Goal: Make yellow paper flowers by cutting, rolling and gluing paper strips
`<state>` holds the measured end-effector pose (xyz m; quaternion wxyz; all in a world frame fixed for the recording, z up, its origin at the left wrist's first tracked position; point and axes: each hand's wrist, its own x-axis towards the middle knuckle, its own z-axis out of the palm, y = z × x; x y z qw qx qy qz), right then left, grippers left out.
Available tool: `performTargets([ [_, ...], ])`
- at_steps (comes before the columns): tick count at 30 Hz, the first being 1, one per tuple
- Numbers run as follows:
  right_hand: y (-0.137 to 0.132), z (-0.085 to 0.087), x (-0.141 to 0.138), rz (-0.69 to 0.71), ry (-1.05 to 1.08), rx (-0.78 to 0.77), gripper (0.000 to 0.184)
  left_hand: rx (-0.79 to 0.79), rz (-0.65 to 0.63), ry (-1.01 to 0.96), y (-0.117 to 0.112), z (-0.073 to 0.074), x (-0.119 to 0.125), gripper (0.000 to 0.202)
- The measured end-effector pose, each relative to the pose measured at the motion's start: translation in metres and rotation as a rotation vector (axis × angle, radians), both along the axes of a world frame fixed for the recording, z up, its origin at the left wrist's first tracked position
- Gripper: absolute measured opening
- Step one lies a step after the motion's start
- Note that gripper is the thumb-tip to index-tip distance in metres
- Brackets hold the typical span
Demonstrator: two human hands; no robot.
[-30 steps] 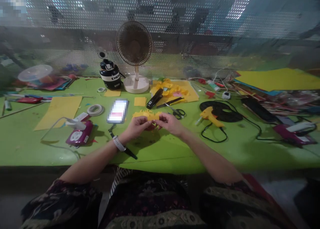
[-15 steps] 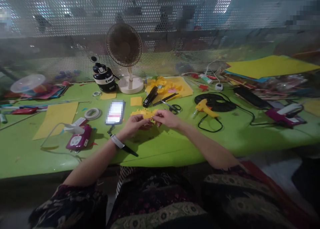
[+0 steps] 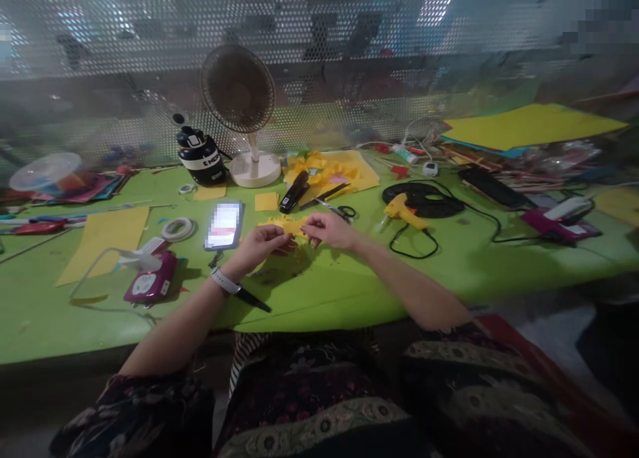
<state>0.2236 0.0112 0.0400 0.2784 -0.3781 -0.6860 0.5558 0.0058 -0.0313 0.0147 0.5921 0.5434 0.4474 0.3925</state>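
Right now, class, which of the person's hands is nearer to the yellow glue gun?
The right. The right hand is to the left of the yellow glue gun; the left hand is farther left, beyond the right hand and close to the phone.

Bare forearms (image 3: 172, 328) angled inward, left fingers (image 3: 276, 243) pinched, right fingers (image 3: 315, 229) pinched nearby

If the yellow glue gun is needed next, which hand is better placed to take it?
Probably the right hand: the glue gun lies on the right, nearer to it. The left hand is farther away. Both hands hold the yellow paper.
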Motion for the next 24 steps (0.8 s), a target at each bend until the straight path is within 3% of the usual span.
performTargets([
  [13,0.001,-0.002,0.005,0.128,0.088,-0.108,0.021,0.012,-0.047,0.037,-0.003,0.004,0.006,0.034],
  [19,0.002,0.010,0.012,0.093,0.035,-0.149,0.013,-0.003,-0.051,0.012,0.002,0.003,-0.001,0.039],
  [24,0.000,0.012,0.010,0.063,0.000,-0.124,0.023,-0.010,-0.073,-0.005,0.000,0.006,0.000,0.037],
])
